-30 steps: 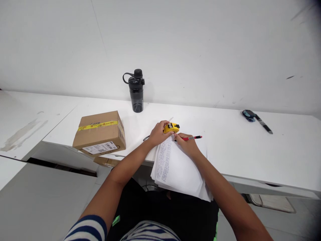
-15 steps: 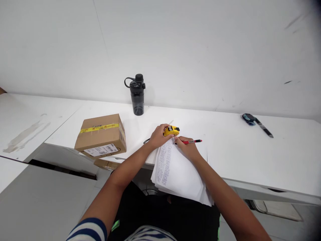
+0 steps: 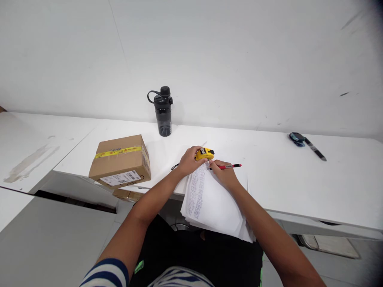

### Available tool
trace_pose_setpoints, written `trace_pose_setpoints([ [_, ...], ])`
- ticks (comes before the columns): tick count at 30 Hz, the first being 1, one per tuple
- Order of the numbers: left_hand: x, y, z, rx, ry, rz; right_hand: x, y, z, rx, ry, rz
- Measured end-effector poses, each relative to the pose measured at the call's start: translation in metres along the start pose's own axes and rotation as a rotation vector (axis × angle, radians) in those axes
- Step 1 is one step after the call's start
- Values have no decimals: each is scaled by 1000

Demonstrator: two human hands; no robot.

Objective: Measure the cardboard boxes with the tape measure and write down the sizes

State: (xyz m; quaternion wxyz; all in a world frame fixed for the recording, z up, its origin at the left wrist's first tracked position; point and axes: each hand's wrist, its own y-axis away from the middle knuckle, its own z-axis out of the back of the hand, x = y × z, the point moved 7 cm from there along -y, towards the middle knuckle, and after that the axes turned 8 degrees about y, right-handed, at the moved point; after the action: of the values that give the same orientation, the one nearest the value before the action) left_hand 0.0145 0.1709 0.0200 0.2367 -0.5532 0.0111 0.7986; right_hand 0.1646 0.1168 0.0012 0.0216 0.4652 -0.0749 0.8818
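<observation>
A yellow tape measure with black parts sits at the top of a stack of paper, and my left hand is closed around its left side. A dark wrist strap pokes out left of that hand. My right hand grips a red pen whose black-and-red end points right; its tip is hidden by my fingers, close to the tape measure. Beneath both hands lies the stack of paper, with columns of blue handwriting along its left side. The stack's near edge hangs over the table edge towards my lap.
A taped cardboard box stands left on the white table, with a dark shaker bottle behind it near the wall. At the right lie a dark blue-black object and a black marker-like pen.
Both hands stay almost in place on the tape measure and the pen. The pen has tilted very slightly, and the view has shifted a little.
</observation>
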Motion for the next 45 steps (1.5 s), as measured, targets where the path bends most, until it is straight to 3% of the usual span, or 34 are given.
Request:
trace_pose_setpoints([
  [20,1,-1,-1,9,4,0,-5,1,3,-51,-23,-17],
  [27,-1,0,0,24,-22,-56,-5,0,4,-99,-32,-16],
  [41,-8,0,10,64,-37,-128,10,-8,-1,-135,-56,51],
  [45,-7,-4,13,56,-59,-110,13,-12,8,-225,19,68],
])
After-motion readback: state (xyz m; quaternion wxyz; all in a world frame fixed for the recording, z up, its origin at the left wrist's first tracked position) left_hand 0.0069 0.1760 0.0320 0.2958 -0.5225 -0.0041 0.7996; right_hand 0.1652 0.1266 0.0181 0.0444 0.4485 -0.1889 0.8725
